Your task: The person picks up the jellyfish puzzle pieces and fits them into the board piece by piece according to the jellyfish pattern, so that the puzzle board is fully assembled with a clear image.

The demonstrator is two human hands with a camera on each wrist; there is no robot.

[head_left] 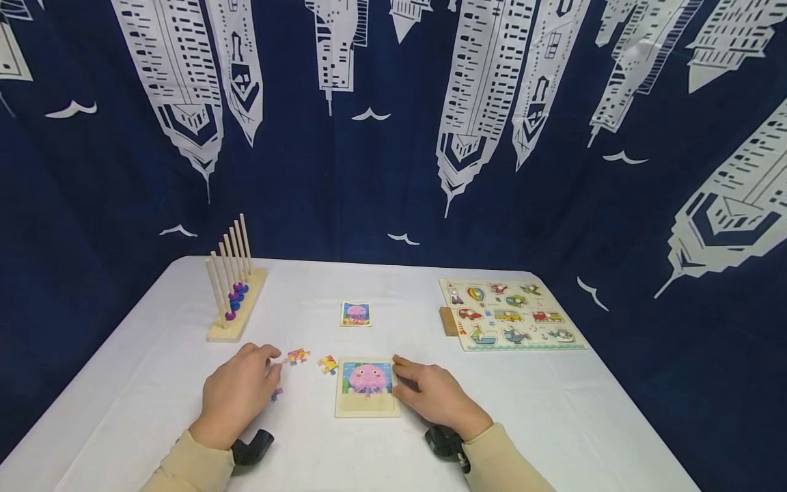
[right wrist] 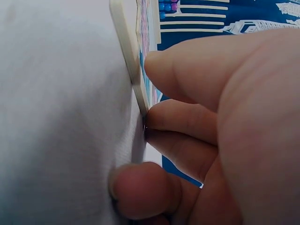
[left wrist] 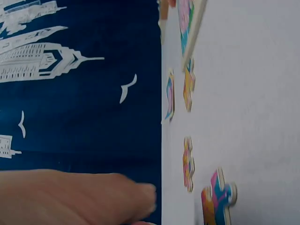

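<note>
A square wooden puzzle tray (head_left: 367, 408) lies near the front middle of the table, its upper part filled with a pink octopus picture and its lower part bare wood. At its right edge rest the fingertips of my right hand (head_left: 435, 393), the fingers extended. My left hand (head_left: 241, 389) hovers to the left of the tray, fingers loosely bent, with nothing visible in them. Close by its fingertips lies a pink-and-yellow puzzle piece (head_left: 298, 356). A blue-and-pink piece (left wrist: 219, 199) is partly hidden beside the left hand, while a yellow piece (head_left: 328, 365) sits nearer the tray.
Behind the tray is a small octopus picture card (head_left: 356, 314). A wooden peg stand (head_left: 232, 321) with purple and blue beads stands at the back left. Toward the back right lies a vehicle puzzle board (head_left: 516, 316), over a brown block (head_left: 448, 322). Dark blue patterned cloth hangs behind.
</note>
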